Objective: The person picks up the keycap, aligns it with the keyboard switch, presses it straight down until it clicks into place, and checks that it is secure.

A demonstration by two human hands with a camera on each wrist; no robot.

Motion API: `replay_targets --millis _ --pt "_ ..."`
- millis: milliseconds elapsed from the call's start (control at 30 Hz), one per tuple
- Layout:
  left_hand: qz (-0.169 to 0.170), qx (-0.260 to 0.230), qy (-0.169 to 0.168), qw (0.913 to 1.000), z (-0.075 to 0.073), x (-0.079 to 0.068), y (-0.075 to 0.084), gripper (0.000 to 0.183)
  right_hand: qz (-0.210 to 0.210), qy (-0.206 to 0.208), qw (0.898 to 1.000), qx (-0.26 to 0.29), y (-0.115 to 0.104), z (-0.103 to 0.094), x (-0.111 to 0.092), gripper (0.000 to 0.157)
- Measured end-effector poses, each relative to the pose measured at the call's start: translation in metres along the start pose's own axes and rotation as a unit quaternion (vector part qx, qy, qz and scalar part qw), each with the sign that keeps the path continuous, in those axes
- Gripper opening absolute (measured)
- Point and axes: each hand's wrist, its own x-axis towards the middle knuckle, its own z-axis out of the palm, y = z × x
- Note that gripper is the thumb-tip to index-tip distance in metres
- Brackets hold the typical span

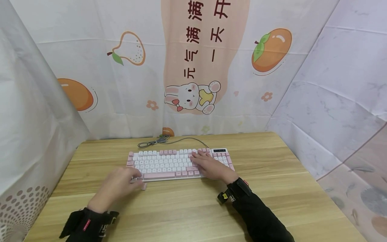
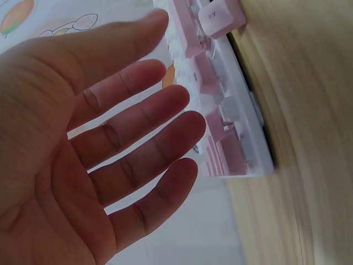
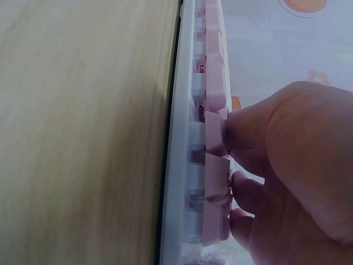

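A white and pink keyboard [image 1: 163,163] lies on the wooden table. My left hand [image 1: 119,185], blurred in the head view, is at its front left corner. In the left wrist view the fingers [image 2: 160,138] are spread and relaxed, and nothing lies in the palm. A loose pink keycap [image 2: 220,16] sits by the keyboard's front edge. Between the pink keys of the front row shows a white key socket [image 2: 229,109] with no cap. My right hand [image 1: 208,165] rests on the right part of the keyboard, its fingertips [image 3: 240,130] touching pink keys.
The keyboard's grey cable [image 1: 151,143] lies bundled behind it, near the back edge. The wooden table [image 1: 187,208] reaches out in front and to both sides. A printed cloth [image 1: 130,94] hangs behind and at the sides.
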Motion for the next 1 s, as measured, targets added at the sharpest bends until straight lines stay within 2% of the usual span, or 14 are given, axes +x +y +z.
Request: replay_targets --millis 167,367,700,1000 --pt "-0.015 -0.003 -0.02 0.9997 0.0045 0.0002 0.0035 0.03 -0.001 0.001 1.0 -0.001 0.0001 0.0 -0.0001 0.043" --pt "-0.013 -0.004 -0.015 0.9998 0.0078 0.0011 0.0067 0.027 0.0 0.001 1.0 0.002 0.0001 -0.0002 -0.0001 0.043" --pt "-0.037 -0.001 -0.018 0.9992 0.007 0.0006 0.0072 0.028 0.001 0.001 1.0 0.003 0.0019 0.0007 0.0004 0.043" --pt "-0.042 0.016 -0.02 0.9988 0.007 0.0008 0.0063 0.027 0.003 0.001 1.0 -0.007 0.0001 0.0 0.0003 0.043"
